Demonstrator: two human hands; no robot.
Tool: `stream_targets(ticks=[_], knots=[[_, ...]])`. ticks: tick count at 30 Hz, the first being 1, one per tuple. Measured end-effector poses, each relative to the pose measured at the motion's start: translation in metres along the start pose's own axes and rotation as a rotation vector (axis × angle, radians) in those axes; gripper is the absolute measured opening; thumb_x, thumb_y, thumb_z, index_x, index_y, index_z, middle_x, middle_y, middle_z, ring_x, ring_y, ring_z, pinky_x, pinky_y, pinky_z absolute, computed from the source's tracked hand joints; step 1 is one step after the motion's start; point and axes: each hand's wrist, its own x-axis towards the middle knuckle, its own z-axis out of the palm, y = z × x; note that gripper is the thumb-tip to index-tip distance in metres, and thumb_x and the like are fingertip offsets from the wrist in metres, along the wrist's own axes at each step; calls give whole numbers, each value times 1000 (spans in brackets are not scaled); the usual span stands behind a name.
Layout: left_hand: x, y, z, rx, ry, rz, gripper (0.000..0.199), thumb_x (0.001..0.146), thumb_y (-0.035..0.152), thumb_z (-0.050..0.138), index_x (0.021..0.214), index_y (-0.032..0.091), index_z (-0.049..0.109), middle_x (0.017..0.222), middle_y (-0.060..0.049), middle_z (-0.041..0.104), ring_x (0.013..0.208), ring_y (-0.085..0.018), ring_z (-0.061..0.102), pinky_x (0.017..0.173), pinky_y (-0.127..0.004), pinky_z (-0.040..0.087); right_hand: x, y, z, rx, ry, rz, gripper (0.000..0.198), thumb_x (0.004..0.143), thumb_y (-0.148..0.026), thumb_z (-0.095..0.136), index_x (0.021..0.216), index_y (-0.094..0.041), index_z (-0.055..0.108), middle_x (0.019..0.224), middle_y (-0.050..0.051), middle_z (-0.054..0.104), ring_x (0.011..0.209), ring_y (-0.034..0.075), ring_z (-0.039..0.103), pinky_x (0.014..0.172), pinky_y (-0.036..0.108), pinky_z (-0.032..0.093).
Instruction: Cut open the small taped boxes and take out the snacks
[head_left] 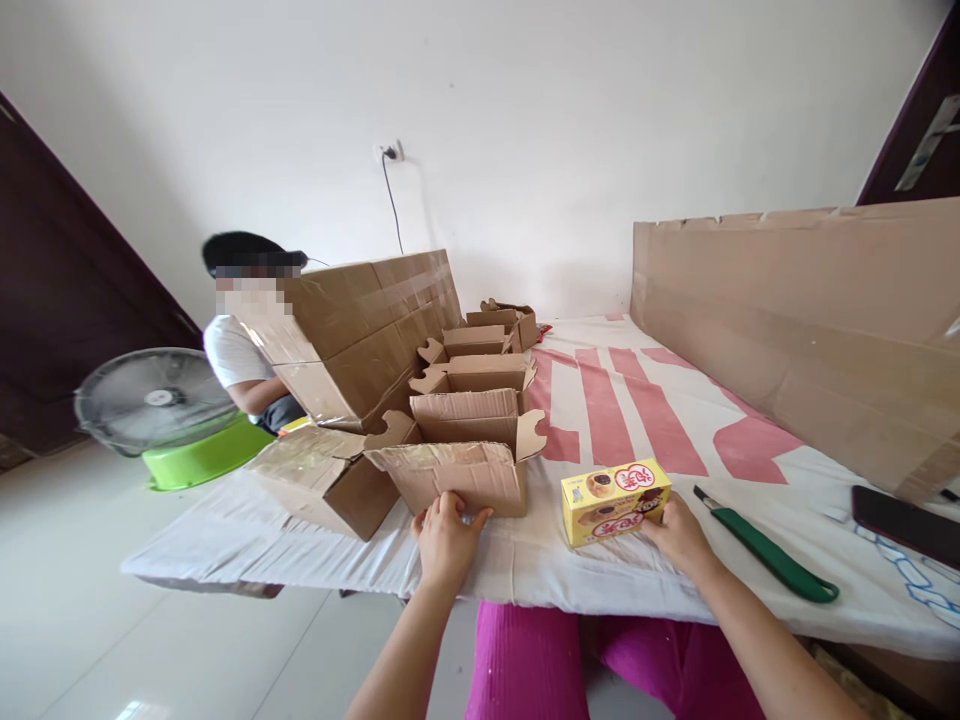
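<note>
My right hand (679, 535) grips the right end of a small yellow snack box (613, 503) lying on the table, its fingers closed around the end. My left hand (448, 540) rests against the front wall of an open cardboard box (457, 475), thumb spread from the fingers; nothing is held in it. The carton's flaps stand up and its inside is mostly hidden. A green-handled utility knife (772, 553) lies to the right of my right hand.
Several more open cartons (487, 375) run in a row behind. A large box stack (375, 330) and a brown carton (330, 478) stand left. At right are a tall cardboard panel (795, 330) and a dark phone (907, 525). A person (240, 350) sits beyond, near a fan (157, 400).
</note>
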Motion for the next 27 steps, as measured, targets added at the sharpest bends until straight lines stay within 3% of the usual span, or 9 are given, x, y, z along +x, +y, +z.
stream_targets(ticks=[17, 27], knots=[[64, 5, 20, 37, -82, -10, 33, 77, 46, 68, 89, 21, 49, 98, -8, 67, 102, -28, 62, 95, -40, 35, -1, -9, -5, 0, -20, -23, 24, 67, -25, 58, 88, -18, 66, 92, 10, 68, 92, 28, 63, 81, 36, 49], [93, 1, 37, 30, -59, -5, 34, 77, 45, 69, 89, 20, 50, 98, -9, 66, 102, -29, 61, 96, -42, 35, -2, -7, -3, 12, 11, -1, 25, 64, -24, 57, 87, -17, 65, 91, 10, 67, 89, 27, 62, 79, 36, 48]])
